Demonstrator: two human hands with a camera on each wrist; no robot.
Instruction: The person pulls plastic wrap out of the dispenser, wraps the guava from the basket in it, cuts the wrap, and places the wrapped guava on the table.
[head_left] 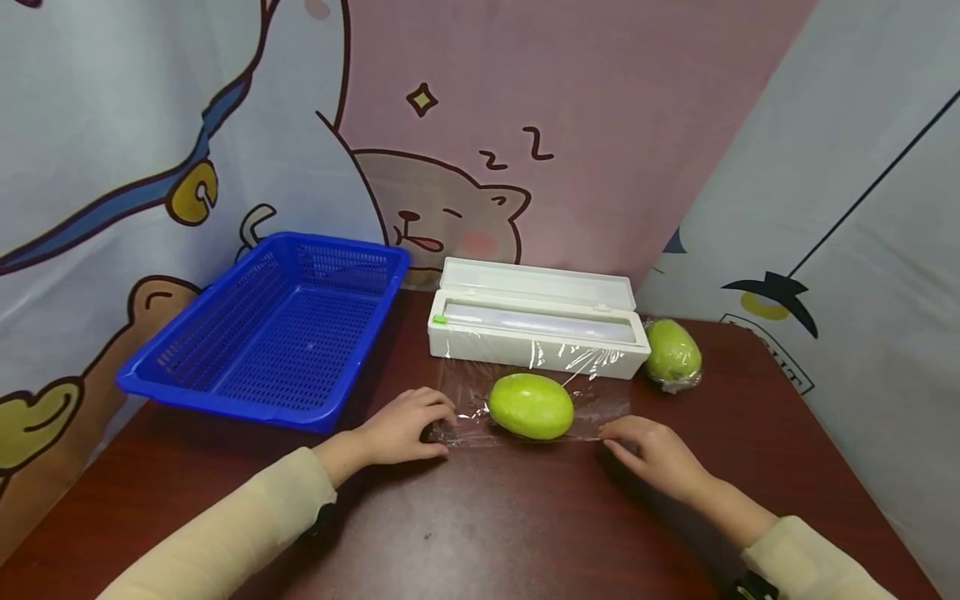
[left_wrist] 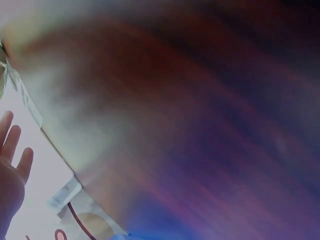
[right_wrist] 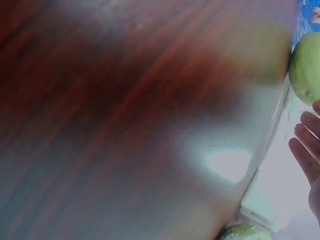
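One glossy yellow-green oval fruit (head_left: 531,406), smooth-skinned, lying sideways on clear film (head_left: 465,390) in front of a white box (head_left: 510,347). Sits between left hand (head_left: 401,427) and right hand (head_left: 654,452), touching neither, with the film's near right corner pinched in the right; cannot tell whether pinched or merely touched by the left.
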